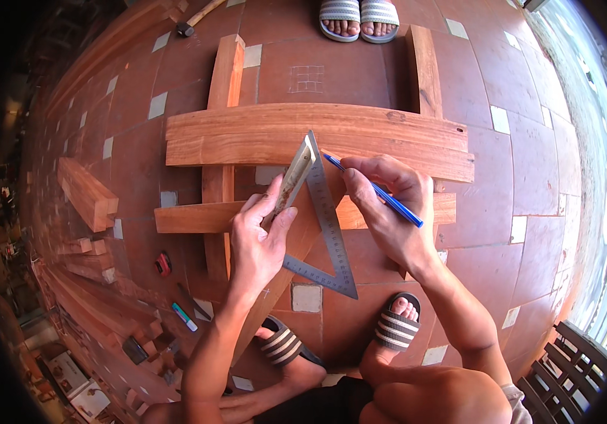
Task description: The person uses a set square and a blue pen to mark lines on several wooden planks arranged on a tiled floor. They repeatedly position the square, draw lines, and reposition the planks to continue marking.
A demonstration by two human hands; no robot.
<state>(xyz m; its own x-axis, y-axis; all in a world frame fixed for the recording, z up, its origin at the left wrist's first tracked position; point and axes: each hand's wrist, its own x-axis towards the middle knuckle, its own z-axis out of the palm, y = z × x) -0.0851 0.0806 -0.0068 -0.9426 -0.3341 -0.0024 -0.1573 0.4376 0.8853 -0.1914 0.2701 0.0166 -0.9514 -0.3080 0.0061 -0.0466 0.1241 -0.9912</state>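
My left hand point(255, 237) is closed around the thick pale edge of a metal triangle square point(327, 219). The square lies against a wooden board point(259, 309) that slants up from near my left foot. Between the fingers of my right hand point(399, 208) is a blue pen point(403, 210). Its tip points at the upper end of the square's ruled edge; whether it touches the wood I cannot tell. Beyond, a pair of wooden beams point(247, 134) lie side by side across two upright-running timbers point(225, 74). Nearer, a thinner wooden piece point(194, 218) also crosses them.
A hammer point(190, 27) lies at the far left; another person's sandalled feet point(358, 21) stand at the far edge. To the left are a short timber block point(88, 194), a red tape measure point(163, 263), a teal-and-white marker point(184, 316) and stacked timber. A dark slatted bench point(564, 374) stands at lower right.
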